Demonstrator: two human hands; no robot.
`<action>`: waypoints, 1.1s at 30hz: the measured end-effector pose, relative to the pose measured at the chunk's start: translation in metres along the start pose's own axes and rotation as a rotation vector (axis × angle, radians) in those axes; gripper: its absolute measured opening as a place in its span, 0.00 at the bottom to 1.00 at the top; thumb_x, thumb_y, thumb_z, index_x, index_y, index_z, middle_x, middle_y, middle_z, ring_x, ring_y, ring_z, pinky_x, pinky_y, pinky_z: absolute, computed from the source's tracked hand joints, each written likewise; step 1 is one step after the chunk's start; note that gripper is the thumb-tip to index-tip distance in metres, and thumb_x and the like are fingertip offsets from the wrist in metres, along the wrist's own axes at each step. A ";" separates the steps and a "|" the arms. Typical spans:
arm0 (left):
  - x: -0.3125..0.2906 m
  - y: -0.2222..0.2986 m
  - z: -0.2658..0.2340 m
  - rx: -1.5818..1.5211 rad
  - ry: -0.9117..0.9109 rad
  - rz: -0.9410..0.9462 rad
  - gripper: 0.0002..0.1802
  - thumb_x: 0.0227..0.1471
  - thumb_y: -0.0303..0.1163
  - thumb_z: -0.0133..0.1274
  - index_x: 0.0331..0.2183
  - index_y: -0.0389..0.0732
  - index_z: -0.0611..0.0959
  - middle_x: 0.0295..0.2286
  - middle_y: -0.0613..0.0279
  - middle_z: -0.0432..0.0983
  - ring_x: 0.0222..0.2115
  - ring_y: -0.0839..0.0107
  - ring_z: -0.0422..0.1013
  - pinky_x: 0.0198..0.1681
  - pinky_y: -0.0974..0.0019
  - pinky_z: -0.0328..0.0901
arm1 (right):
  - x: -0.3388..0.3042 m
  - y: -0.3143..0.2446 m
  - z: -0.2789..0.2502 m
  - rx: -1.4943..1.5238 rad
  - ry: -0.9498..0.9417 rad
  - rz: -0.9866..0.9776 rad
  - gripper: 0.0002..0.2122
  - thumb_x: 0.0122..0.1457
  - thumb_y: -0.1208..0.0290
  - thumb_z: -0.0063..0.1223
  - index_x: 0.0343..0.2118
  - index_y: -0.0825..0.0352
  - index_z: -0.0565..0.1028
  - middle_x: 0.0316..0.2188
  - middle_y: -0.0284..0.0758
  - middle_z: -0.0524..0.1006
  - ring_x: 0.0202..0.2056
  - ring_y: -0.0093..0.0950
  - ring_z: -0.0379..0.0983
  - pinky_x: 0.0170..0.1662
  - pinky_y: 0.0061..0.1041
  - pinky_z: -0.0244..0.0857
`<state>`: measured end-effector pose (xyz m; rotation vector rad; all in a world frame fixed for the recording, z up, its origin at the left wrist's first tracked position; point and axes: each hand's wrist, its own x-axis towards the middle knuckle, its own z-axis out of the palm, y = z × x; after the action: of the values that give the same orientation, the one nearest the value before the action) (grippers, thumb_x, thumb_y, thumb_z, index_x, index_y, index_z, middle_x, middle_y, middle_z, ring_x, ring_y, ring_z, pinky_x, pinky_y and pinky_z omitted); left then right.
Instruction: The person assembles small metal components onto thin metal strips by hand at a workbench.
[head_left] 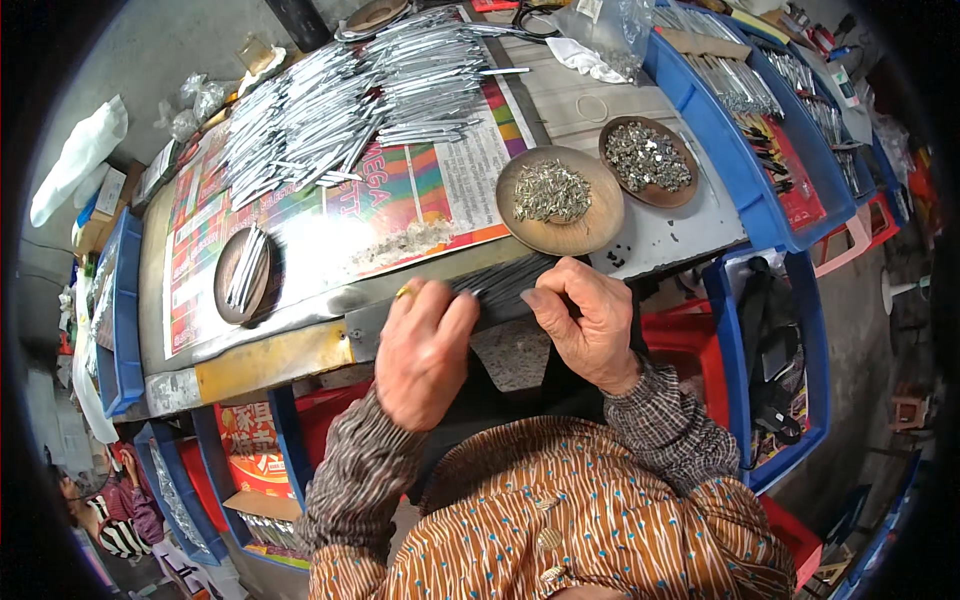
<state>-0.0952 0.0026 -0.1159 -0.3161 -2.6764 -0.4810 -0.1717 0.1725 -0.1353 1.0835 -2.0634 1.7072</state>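
Observation:
My left hand is over the table's front edge with its fingers curled and pinched, slightly blurred. My right hand is opposite it, thumb pressed against the bent forefinger. What either one pinches, if anything, is too small or hidden to make out. Between and behind them lies a bundle of thin dark rods. Just beyond my right hand stands a wooden dish heaped with short metal pins. To its right a darker dish holds small shiny metal pieces.
Piles of slim silver rods cover the back of the table on a printed sheet. Several more rods lie in a small brown dish at left. Blue bins line the right side, and an open blue drawer sits below.

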 end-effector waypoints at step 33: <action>-0.039 0.037 -0.003 -0.858 0.251 -0.306 0.10 0.48 0.10 0.50 0.35 0.30 0.75 0.33 0.59 0.72 0.33 0.78 0.68 0.36 0.76 0.65 | -0.023 -0.031 0.027 0.068 -0.020 -0.014 0.06 0.55 0.77 0.53 0.25 0.70 0.68 0.17 0.35 0.67 0.15 0.28 0.64 0.20 0.23 0.59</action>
<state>-0.0484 0.0290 -0.1191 -0.0596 -2.1381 -1.6362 -0.1279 0.1553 -0.1343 1.1373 -2.0179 1.7788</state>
